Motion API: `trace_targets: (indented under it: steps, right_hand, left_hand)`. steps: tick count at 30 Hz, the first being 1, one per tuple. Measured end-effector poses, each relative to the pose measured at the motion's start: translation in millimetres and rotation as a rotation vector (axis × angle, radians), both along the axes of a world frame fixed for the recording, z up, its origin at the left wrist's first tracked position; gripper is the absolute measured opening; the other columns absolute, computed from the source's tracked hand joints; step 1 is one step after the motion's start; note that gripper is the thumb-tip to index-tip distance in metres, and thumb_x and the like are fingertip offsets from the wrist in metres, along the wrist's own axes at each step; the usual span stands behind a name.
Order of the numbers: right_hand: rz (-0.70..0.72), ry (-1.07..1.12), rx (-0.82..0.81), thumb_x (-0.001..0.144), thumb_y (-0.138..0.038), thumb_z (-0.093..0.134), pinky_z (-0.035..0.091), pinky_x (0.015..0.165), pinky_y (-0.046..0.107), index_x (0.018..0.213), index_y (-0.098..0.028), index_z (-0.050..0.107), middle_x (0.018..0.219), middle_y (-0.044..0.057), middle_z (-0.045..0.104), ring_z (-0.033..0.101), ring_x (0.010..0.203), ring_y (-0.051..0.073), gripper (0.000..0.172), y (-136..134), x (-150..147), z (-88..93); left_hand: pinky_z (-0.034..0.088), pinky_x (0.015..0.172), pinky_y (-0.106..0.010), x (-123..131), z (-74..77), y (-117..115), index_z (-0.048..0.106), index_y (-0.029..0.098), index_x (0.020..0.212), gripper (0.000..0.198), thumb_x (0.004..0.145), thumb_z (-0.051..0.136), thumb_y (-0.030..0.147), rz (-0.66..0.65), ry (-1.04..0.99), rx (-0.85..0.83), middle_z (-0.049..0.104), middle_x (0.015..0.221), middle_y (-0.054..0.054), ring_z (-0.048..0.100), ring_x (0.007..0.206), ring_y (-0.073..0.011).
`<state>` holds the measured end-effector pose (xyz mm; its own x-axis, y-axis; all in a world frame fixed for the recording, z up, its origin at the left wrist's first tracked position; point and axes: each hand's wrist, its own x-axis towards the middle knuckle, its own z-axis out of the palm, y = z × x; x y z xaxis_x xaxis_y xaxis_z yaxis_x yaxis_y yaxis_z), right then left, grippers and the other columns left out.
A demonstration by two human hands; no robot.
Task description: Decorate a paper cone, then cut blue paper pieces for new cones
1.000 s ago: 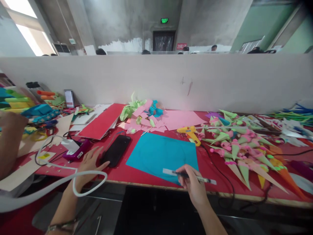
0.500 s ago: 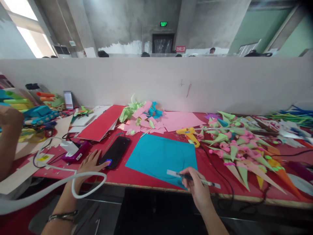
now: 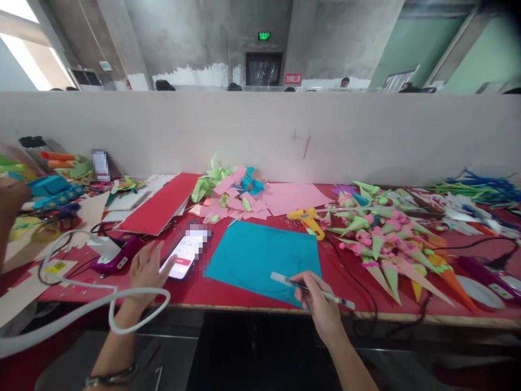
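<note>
My left hand [image 3: 148,273] hovers with spread fingers at the left edge of a phone [image 3: 182,263], whose screen is lit and partly blurred out. To the right, my right hand [image 3: 319,301] is closed around a capped pen [image 3: 301,285] with a clear cap. The pen lies slantwise over the lower edge of a blue sheet [image 3: 266,252], which carries a large, faintly drawn curved line. A yellow glue gun [image 3: 308,221] rests at the sheet's upper right corner.
Pink and green paper scraps [image 3: 232,195] sit behind the blue sheet, beside red board [image 3: 160,206]. Many paper cones [image 3: 386,244] are heaped at the right. A white cable [image 3: 81,304] loops over my left wrist; a purple power strip [image 3: 116,255] is nearby. Another person's hand [image 3: 12,201] is far left.
The phone's screen has gone from dark to lit. My left thumb has lifted from its lower end and the hand has risen. My right hand still holds the pen.
</note>
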<state>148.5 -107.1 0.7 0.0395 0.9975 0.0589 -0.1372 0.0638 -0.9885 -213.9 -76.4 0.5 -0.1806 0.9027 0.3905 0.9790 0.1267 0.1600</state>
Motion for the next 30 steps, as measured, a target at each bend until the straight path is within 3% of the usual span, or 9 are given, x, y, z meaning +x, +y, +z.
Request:
trace_targets:
  steps: [2, 6, 9, 13, 17, 19, 23, 27, 30]
  right_hand:
    - [0.032, -0.101, 0.035, 0.078, -0.038, 0.051, 0.036, 0.044, 0.02, 0.08, -0.016, 0.061, 0.057, -0.001, 0.052, 0.046, 0.048, 0.009, 0.024, 2, -2, 4.4]
    - [0.135, -0.347, 0.173, 0.079, -0.029, 0.051, 0.044, 0.057, 0.023, 0.092, -0.018, 0.06, 0.081, 0.003, 0.058, 0.053, 0.065, 0.012, 0.02, 9, -10, 14.8]
    - [0.119, -0.532, 0.3, 0.082, -0.025, 0.045, 0.046, 0.061, 0.024, 0.089, -0.02, 0.062, 0.085, 0.004, 0.059, 0.056, 0.072, 0.014, 0.019, 16, -14, 19.8]
    - [0.086, -0.901, 0.417, 0.085, -0.027, 0.042, 0.046, 0.07, 0.027, 0.093, -0.022, 0.061, 0.089, 0.005, 0.065, 0.06, 0.082, 0.018, 0.022, 32, -17, 32.1]
    - [0.144, -1.388, 0.371, 0.088, -0.029, 0.038, 0.044, 0.059, 0.027, 0.098, -0.02, 0.058, 0.076, 0.007, 0.067, 0.063, 0.069, 0.021, 0.025, 63, -33, 56.7]
    - [0.168, -1.554, 0.367, 0.087, -0.02, 0.037, 0.044, 0.062, 0.027, 0.097, -0.019, 0.058, 0.082, 0.01, 0.067, 0.063, 0.074, 0.021, 0.023, 85, -47, 66.4]
    - [0.176, -1.568, 0.351, 0.086, -0.008, 0.031, 0.043, 0.072, 0.03, 0.112, -0.014, 0.051, 0.099, 0.015, 0.063, 0.06, 0.091, 0.023, 0.034, 129, -69, 65.5]
    - [0.203, -1.536, 0.308, 0.088, -0.019, 0.033, 0.044, 0.071, 0.031, 0.13, -0.012, 0.033, 0.095, 0.017, 0.064, 0.061, 0.088, 0.024, 0.042, 142, -68, 47.5]
    - [0.279, -1.482, 0.333, 0.086, -0.028, 0.039, 0.044, 0.075, 0.032, 0.12, -0.016, 0.048, 0.101, 0.014, 0.064, 0.059, 0.093, 0.024, 0.036, 133, -53, 37.4]
  left_hand:
    - [0.022, 0.101, -0.045, 36, 5.0, -7, 0.036, 0.011, 0.126, 0.057, 0.083, 0.029, 0.047, -0.081, 0.064, 0.087, 0.035, 0.134, -0.018, 0.028, 0.125, -0.0288]
    - [0.019, 0.102, -0.049, 107, -0.3, -26, 0.029, 0.022, 0.133, 0.058, 0.082, 0.035, 0.049, -0.469, 0.191, -0.028, 0.035, 0.138, -0.008, 0.024, 0.128, -0.0268]
    - [0.029, 0.099, -0.044, 134, -9.9, -40, 0.026, 0.023, 0.134, 0.066, 0.077, 0.042, 0.051, -0.631, 0.197, -0.115, 0.033, 0.139, -0.008, 0.028, 0.127, -0.0255]
    - [0.035, 0.097, -0.04, 138, -15.7, -52, 0.029, 0.024, 0.133, 0.065, 0.073, 0.054, 0.03, -0.614, 0.178, -0.149, 0.035, 0.138, -0.006, 0.034, 0.124, -0.0247]
    - [0.042, 0.091, -0.038, 132, -13.2, -55, 0.042, 0.029, 0.125, 0.053, 0.074, 0.05, 0.014, -0.628, 0.156, -0.161, 0.05, 0.127, -0.002, 0.049, 0.11, -0.0215]
    - [0.046, 0.086, -0.037, 131, -10.3, -55, 0.048, 0.029, 0.119, 0.045, 0.076, 0.049, 0.014, -0.645, 0.135, -0.168, 0.056, 0.119, -0.002, 0.053, 0.103, -0.0205]
    - [0.049, 0.082, -0.035, 129, -4.2, -53, 0.052, 0.029, 0.115, 0.038, 0.078, 0.049, 0.019, -0.68, 0.087, -0.151, 0.059, 0.114, -0.002, 0.055, 0.1, -0.0204]
    - [0.05, 0.081, -0.034, 125, 1.2, -53, 0.054, 0.029, 0.113, 0.036, 0.079, 0.046, 0.017, -0.705, 0.069, -0.156, 0.06, 0.113, -0.002, 0.056, 0.098, -0.0192]
    - [0.05, 0.08, -0.034, 125, 5.7, -52, 0.057, 0.029, 0.109, 0.039, 0.078, 0.043, 0.01, -0.711, 0.084, -0.164, 0.061, 0.111, -0.002, 0.057, 0.096, -0.0186]
